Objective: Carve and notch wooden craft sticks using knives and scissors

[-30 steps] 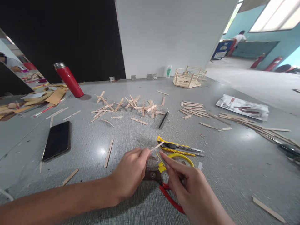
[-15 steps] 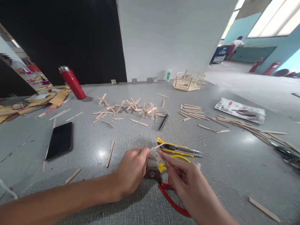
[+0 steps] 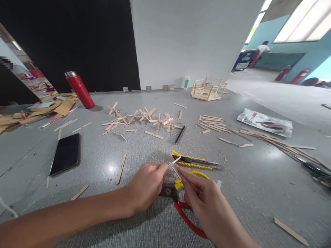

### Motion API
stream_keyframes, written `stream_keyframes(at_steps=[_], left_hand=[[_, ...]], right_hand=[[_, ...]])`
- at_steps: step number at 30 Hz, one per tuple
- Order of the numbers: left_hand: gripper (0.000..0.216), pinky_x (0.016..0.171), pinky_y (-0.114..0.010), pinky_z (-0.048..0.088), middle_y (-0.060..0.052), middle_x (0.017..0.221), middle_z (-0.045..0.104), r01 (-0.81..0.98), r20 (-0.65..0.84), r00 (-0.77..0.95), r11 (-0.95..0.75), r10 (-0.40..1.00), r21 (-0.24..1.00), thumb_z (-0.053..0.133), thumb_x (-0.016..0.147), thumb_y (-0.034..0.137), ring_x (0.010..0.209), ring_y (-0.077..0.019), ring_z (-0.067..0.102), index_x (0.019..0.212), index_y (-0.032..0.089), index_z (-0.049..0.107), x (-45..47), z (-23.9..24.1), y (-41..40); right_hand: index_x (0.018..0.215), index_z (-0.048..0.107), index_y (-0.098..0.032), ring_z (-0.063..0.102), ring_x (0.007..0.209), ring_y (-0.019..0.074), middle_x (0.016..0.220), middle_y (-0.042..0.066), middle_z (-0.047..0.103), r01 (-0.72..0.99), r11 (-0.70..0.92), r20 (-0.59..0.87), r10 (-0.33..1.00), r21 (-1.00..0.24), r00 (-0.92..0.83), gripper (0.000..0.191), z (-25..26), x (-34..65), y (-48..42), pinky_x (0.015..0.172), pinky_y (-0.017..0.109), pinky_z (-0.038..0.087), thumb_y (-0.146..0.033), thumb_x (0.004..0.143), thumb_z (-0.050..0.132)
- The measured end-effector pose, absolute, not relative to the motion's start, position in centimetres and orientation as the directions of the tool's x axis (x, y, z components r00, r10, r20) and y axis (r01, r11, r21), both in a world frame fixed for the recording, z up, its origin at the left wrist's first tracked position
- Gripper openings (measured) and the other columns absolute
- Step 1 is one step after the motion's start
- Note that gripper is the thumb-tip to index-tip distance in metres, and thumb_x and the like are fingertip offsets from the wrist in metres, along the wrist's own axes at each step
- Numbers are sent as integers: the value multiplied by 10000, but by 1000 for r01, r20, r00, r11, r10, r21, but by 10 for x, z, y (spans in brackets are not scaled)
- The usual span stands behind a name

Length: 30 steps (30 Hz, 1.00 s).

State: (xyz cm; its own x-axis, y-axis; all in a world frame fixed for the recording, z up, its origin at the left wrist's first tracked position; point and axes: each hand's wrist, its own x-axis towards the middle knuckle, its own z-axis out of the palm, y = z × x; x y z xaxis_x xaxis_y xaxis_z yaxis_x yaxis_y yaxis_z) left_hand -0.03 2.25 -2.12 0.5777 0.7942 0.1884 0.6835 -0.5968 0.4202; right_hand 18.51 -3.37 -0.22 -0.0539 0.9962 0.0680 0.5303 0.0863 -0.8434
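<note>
At ctr, pale wood strip [image 3: 176,160] close to 2nd strip [image 3: 177,172]; can't tell if touching. L hand [image 3: 150,184], forearm slanting in fr. left, knuckles up, pinches pale strip; R hand [image 3: 205,194], pointing fwd-left, thumb & index pinch 2nd strip. Pliers [image 3: 168,191] below, yellow cutter [image 3: 191,160] just beyond.

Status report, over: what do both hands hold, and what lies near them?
Left hand pinching thin stick. Right hand pinching second stick. Pliers beneath hands, yellow cutter just beyond.
</note>
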Motion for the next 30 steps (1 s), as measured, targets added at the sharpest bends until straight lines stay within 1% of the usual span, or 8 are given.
stream_keyframes(at_steps=[6,11,15,20,21,23,25,30], left_hand=[[320,593,-317,398,-28,699,621,736,154,523,-535,838,414,283,1069,176,593,-200,571,882,192,542,4,-18,20],[325,588,-317,403,-32,716,646,741,140,516,-523,845,421,267,1074,181,607,-205,594,899,197,540,3,-15,21],[312,579,-295,409,-25,719,657,728,131,531,-529,837,436,277,1068,162,603,-187,606,920,197,549,3,-13,22],[317,552,-294,368,-19,679,635,723,121,531,-523,839,452,297,1070,187,564,-179,576,870,199,544,3,-13,26],[328,547,-296,353,-16,664,622,726,119,525,-516,843,455,293,1073,195,550,-177,559,854,200,537,3,-13,27],[343,542,-298,329,-7,639,598,730,119,510,-502,852,464,284,1077,210,527,-168,524,832,204,525,4,-13,28],[353,543,-296,315,2,624,581,731,120,494,-486,861,479,277,1082,220,516,-159,501,823,206,517,5,-12,29],[360,543,-297,289,17,609,548,720,137,468,-467,873,513,274,1084,245,512,-150,462,808,213,502,5,-13,29]], right_hand=[[1353,702,-138,648,676,190,697,42,689,527,67,54,998,-847,-40,488,1,184,-36,607,269,520,-387,1027,438],[1438,622,-139,556,576,160,652,12,627,526,25,-1,999,-850,-50,520,2,188,-41,528,250,446,-379,1030,407],[1479,565,-111,676,709,194,859,96,740,458,5,-36,996,-889,-79,569,5,191,-44,651,284,545,-394,1013,404],[1419,631,-108,725,750,212,765,82,752,530,56,17,997,-846,-78,535,13,189,-42,769,320,595,-388,1021,409],[1407,644,-112,742,808,218,824,99,779,544,82,46,996,-835,-79,521,13,189,-41,809,324,595,-377,1022,414],[1398,650,-110,756,965,231,1085,147,804,559,132,97,991,-819,-92,504,13,189,-41,872,322,587,-346,1019,417],[1402,642,-100,741,1083,245,1299,166,740,565,153,117,988,-811,-99,505,11,189,-41,889,319,587,-336,1020,411],[1417,632,-132,664,1259,289,1335,144,723,590,128,86,991,-797,-100,524,3,191,-41,928,375,595,-407,1044,387]])
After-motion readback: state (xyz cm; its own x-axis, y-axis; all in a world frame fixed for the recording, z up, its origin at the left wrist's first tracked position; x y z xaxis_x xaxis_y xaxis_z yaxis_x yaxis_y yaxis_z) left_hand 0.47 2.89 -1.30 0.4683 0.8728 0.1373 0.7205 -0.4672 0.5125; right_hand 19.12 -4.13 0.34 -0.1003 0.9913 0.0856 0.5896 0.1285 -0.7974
